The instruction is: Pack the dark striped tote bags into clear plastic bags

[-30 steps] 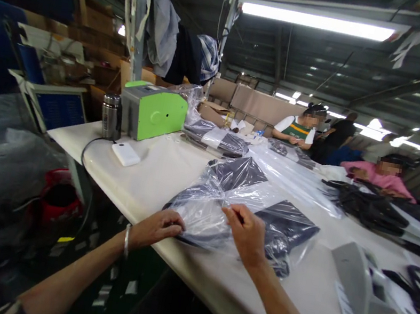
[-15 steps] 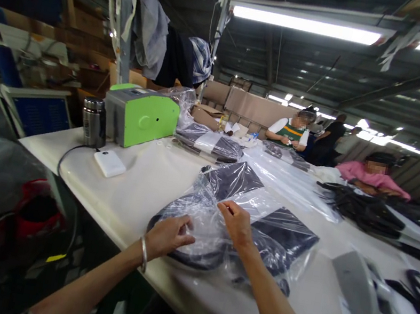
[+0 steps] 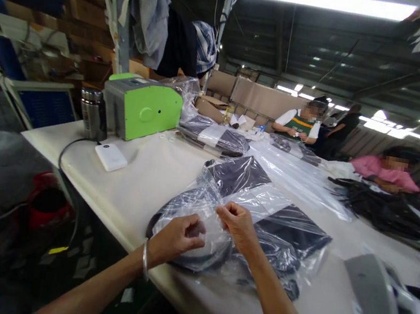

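Note:
A clear plastic bag (image 3: 267,202) with dark folded fabric pieces inside lies on the table in front of me. Over its near left part, my left hand (image 3: 176,237) hovers with curled fingers and the thumb apart, nothing visible in its grip. My right hand (image 3: 240,228) pinches the bag's film between thumb and forefinger, close to the middle of the bundle. A dark rounded edge, perhaps a strap or hem, curves under the film below my left hand. The film's creases and glare hide much of the contents.
On the white table (image 3: 137,176) stand a green-and-grey machine (image 3: 148,113), a steel flask (image 3: 93,114) and a white power bank (image 3: 111,157). Behind lie another bagged bundle (image 3: 213,137) and plastic sheets (image 3: 299,178). A grey tape dispenser-like device (image 3: 373,294) sits at right. Two people work across the table.
My left hand has moved slightly right, toward my right hand. The right hand keeps its pinch on the film. The camera view has tilted down a little.

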Demonstrator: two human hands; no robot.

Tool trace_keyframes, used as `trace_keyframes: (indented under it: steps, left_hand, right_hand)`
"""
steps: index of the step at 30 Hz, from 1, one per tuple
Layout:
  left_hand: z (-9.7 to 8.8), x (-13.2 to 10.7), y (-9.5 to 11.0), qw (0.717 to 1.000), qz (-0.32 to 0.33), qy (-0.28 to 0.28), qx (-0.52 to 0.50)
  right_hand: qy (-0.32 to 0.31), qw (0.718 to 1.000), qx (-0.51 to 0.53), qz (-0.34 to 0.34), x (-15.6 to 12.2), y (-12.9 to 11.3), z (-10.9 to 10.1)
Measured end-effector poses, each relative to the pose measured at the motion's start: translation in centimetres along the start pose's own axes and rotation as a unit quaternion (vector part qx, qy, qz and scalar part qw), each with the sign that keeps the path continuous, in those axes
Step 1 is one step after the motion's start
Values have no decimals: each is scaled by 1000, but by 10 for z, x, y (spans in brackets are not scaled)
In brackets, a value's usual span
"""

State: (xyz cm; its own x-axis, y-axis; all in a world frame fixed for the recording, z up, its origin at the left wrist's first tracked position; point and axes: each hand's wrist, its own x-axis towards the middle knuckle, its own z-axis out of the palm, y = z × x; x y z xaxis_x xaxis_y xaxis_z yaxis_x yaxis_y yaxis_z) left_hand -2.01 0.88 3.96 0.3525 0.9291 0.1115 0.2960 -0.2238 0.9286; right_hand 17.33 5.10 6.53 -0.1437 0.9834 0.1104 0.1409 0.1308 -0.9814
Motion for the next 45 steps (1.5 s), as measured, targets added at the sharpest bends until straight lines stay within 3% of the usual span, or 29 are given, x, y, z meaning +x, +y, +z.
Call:
trace_keyframes:
  steps: [6, 12, 16, 21, 24, 27, 32, 37, 41, 45]
  left_hand:
    - [7, 4, -3, 997, -27, 37, -53]
    - [13, -6, 4, 996, 29, 89, -2]
    - [15, -3, 16, 991, 53, 121, -14]
    - [17, 8, 21, 991, 27, 88, -99]
    - [16, 11, 16, 986, 12, 101, -131]
    - [16, 14, 13, 981, 23, 122, -147]
    - [14, 24, 26, 980, 65, 94, -165]
    - [10, 34, 45, 981, 90, 125, -118]
    - [13, 41, 47, 980, 84, 167, -67]
    - [16, 46, 39, 973, 52, 168, -150]
  right_hand:
    - [-47, 998, 0, 32, -14, -18, -7]
    - [19, 998, -62, -21, -16, -24, 3]
    - [27, 996, -70, -40, -15, -21, 15]
    - [10, 996, -58, -66, -18, -19, 12]
    - [8, 996, -80, -38, -22, -20, 2]
    - [17, 992, -118, -33, -25, -20, -7]
    - [16, 989, -131, -70, -25, -19, -7]
    - [18, 989, -121, -77, -24, -17, -7]
    - [17, 988, -137, -76, -26, -18, -6]
    - [42, 984, -150, -84, -26, -21, -6]
